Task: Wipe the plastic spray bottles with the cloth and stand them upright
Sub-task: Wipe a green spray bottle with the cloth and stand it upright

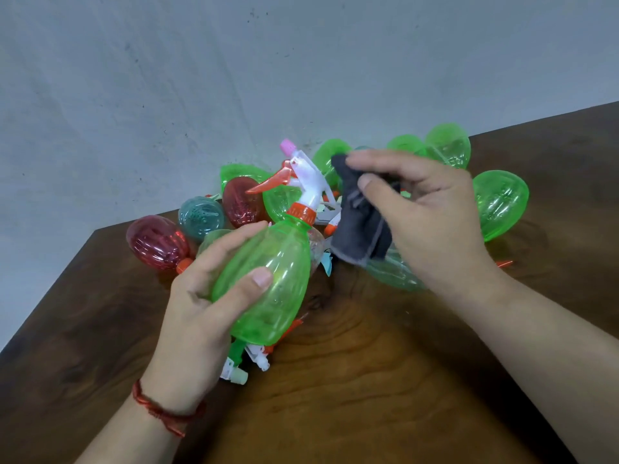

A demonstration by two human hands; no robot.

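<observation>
**Fig.** The left hand (201, 296) gripped a green bottle (278, 262) round its belly, with the thumb across the front and the fingers curled behind. It held the bottle tilted above the table (368, 380), with the trigger (271, 182) uppermost and pointing away. The right hand (432, 209) pinched a folded dark cloth (360, 229) between thumb and forefingers. The cloth hung just beside the bottle's neck and was apparently not touching it. Behind, the pile (499, 202) of green, red and teal bottles lay on their sides near the table's far edge; none appeared upright. White spray heads (254, 361) lay below the held bottle.

Likely hazards:
- **(a) Slipping.** The smooth, rounded plastic could slip or turn in a one-handed grip once the cloth pushed against it.
- **(b) Small pinch.** The hold on the cloth was slight, so a firm stroke might pull the cloth free or leave it bunched, with parts of the bottle unwiped.
- **(c) Snagging.** The cloth could catch on the trigger.
- **(d) Toppling.** Set down among the spray heads or against the pile, the light, seemingly empty bottle might topple.
- **(e) Rolling.** A knock to the pile could send bottles rolling off the near corner.
</observation>
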